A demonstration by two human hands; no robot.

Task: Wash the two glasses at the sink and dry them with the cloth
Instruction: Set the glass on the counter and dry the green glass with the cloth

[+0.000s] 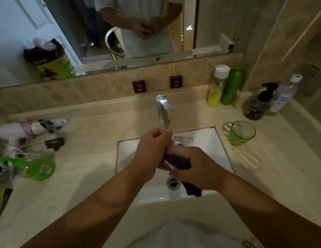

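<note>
Left hand (152, 149) clamped on clear glass (181, 142) over sink (217, 140), steadying it for wiping. Right hand (201, 169) closed on dark cloth (177, 161), pressed against glass, likely drying. Green glass (243, 133) upright on table (95, 158) right of sink, out of splash.

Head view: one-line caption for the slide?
Both hands hold a clear glass and dark cloth over the sink; green glass waits on the counter.
</note>
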